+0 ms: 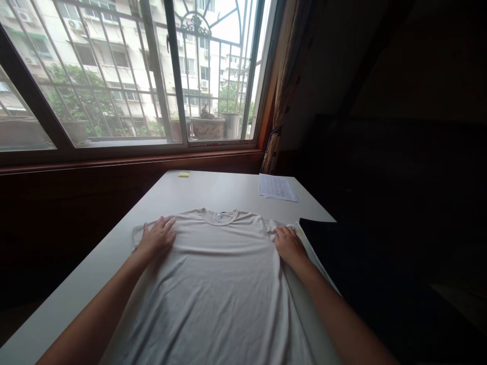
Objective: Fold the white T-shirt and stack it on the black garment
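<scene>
A white short-sleeved T-shirt point(224, 263) lies spread on the white table, its collar at the far end and a small label inside the neck. Soft creases run down its body. My left hand point(158, 237) rests on the shirt near the left sleeve, open, with the fingers stretched out. On the other side, my right hand point(290, 246) lies over the bunched right sleeve with its fingers slightly bent; the fingertips press on the fabric and do not visibly grip it. The shirt's lower hem runs out of view at the bottom.
A printed paper sheet point(277, 187) lies at the table's point(216, 190) far right, and a yellow sticky note point(184, 174) at its far left. Dark cloth point(323, 248) is by the right edge. Beyond stand a barred window point(125, 76) and a tied curtain point(281, 96).
</scene>
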`<state>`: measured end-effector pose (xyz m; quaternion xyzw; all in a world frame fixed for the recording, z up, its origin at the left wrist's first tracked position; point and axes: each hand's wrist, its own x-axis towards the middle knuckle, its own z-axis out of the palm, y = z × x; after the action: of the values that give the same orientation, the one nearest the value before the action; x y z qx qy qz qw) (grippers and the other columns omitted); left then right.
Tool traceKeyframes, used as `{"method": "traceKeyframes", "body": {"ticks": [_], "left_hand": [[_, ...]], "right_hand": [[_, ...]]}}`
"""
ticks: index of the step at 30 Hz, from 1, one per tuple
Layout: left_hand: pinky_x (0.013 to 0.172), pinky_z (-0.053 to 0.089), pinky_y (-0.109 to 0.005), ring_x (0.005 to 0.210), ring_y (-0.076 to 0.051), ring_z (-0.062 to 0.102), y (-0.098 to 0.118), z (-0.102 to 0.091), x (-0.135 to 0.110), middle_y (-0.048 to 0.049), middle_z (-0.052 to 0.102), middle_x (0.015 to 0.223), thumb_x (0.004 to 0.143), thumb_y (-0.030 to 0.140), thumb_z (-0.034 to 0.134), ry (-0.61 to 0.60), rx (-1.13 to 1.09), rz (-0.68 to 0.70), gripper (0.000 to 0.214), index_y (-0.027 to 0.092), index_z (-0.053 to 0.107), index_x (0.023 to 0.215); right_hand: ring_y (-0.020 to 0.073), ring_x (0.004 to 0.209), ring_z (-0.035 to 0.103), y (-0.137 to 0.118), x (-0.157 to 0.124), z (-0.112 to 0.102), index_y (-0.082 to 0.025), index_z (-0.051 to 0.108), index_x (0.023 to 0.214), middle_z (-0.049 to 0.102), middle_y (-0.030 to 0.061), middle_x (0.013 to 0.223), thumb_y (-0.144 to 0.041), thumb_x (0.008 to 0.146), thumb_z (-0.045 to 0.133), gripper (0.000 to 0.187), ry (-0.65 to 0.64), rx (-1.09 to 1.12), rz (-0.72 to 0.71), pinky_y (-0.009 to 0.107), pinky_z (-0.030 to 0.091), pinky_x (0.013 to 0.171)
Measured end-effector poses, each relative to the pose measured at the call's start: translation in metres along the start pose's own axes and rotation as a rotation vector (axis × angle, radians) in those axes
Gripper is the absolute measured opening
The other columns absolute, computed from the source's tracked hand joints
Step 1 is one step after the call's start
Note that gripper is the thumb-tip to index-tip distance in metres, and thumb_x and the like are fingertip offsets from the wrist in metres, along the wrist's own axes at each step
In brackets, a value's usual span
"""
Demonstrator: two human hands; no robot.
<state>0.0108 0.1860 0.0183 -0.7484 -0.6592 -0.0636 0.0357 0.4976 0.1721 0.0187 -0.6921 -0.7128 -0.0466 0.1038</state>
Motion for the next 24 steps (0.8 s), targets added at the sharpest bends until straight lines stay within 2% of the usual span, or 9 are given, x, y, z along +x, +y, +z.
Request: {"method": "traceKeyframes", "body": {"ticks": [2, 5, 7, 10, 15, 18, 21, 24], "left_hand": [[0.118, 0.014, -0.068, 0.150, -0.033, 0.025, 0.017, 0.000, 0.006, -0.0105, 0.037, 0.160, 0.099, 0.030, 0.040, 0.035, 0.010, 0.016, 0.052, 0.020, 0.044, 0.150], [0.121, 0.015, -0.059, 0.151, -0.030, 0.024, 0.040, 0.007, 0.017, -0.0124, 0.037, 0.160, 0.102, 0.033, 0.037, 0.037, 0.001, 0.016, 0.051, 0.018, 0.044, 0.150], [0.120, 0.017, -0.059, 0.151, -0.031, 0.024, 0.050, 0.014, 0.024, -0.0128, 0.036, 0.160, 0.103, 0.038, 0.036, 0.026, -0.007, -0.006, 0.052, 0.018, 0.043, 0.151], [0.117, 0.019, -0.065, 0.151, -0.033, 0.022, 0.055, 0.022, 0.033, -0.0114, 0.029, 0.163, 0.104, 0.046, 0.032, 0.003, -0.021, -0.062, 0.056, 0.021, 0.039, 0.154], [0.114, 0.015, -0.072, 0.152, -0.035, 0.016, 0.043, 0.025, 0.041, -0.0089, 0.022, 0.166, 0.103, 0.054, 0.025, -0.029, -0.038, -0.123, 0.063, 0.023, 0.033, 0.157], [0.114, 0.013, -0.072, 0.153, -0.035, 0.014, 0.039, 0.027, 0.041, -0.0075, 0.021, 0.166, 0.102, 0.055, 0.024, -0.038, -0.041, -0.138, 0.064, 0.025, 0.032, 0.158], [0.114, 0.011, -0.073, 0.153, -0.036, 0.013, 0.040, 0.027, 0.040, -0.0067, 0.020, 0.167, 0.102, 0.056, 0.023, -0.040, -0.043, -0.146, 0.064, 0.026, 0.030, 0.158], [0.114, 0.011, -0.073, 0.153, -0.036, 0.012, 0.041, 0.027, 0.040, -0.0065, 0.019, 0.167, 0.102, 0.057, 0.023, -0.039, -0.045, -0.147, 0.065, 0.026, 0.030, 0.158]], "right_hand": [[0.0245, 0.129, 0.049, -0.013, 0.013, 0.006, -0.013, 0.061, 0.133, 0.059, 0.0128, 0.140, -0.019, 0.098, 0.038, 0.042, 0.002, 0.010, -0.028, 0.032, 0.029, 0.114], [0.0224, 0.134, 0.046, -0.035, 0.032, 0.018, -0.012, 0.056, 0.140, 0.054, 0.0130, 0.147, -0.023, 0.101, 0.036, 0.045, -0.021, 0.025, -0.062, 0.031, 0.027, 0.116], [0.0230, 0.139, 0.042, -0.048, 0.042, 0.028, -0.012, 0.051, 0.145, 0.048, 0.0129, 0.152, -0.028, 0.102, 0.036, 0.048, -0.049, 0.031, -0.063, 0.033, 0.025, 0.118], [0.0252, 0.147, 0.031, -0.058, 0.050, 0.039, -0.014, 0.042, 0.152, 0.036, 0.0111, 0.161, -0.038, 0.103, 0.035, 0.055, -0.087, 0.033, -0.028, 0.040, 0.020, 0.121], [0.0255, 0.152, 0.020, -0.044, 0.054, 0.044, -0.027, 0.033, 0.157, 0.024, 0.0052, 0.166, -0.055, 0.103, 0.028, 0.060, -0.143, 0.034, 0.023, 0.048, 0.014, 0.122], [0.0245, 0.153, 0.018, -0.029, 0.055, 0.043, -0.030, 0.030, 0.158, 0.022, 0.0043, 0.167, -0.057, 0.103, 0.025, 0.061, -0.162, 0.032, 0.035, 0.049, 0.013, 0.122], [0.0237, 0.153, 0.020, -0.018, 0.055, 0.043, -0.031, 0.031, 0.158, 0.023, 0.0042, 0.167, -0.057, 0.104, 0.023, 0.060, -0.153, 0.028, 0.055, 0.048, 0.014, 0.122], [0.0222, 0.150, 0.026, -0.008, 0.057, 0.042, -0.030, 0.039, 0.154, 0.032, 0.0030, 0.164, -0.050, 0.106, 0.021, 0.055, -0.122, 0.019, 0.093, 0.045, 0.018, 0.121]]}}
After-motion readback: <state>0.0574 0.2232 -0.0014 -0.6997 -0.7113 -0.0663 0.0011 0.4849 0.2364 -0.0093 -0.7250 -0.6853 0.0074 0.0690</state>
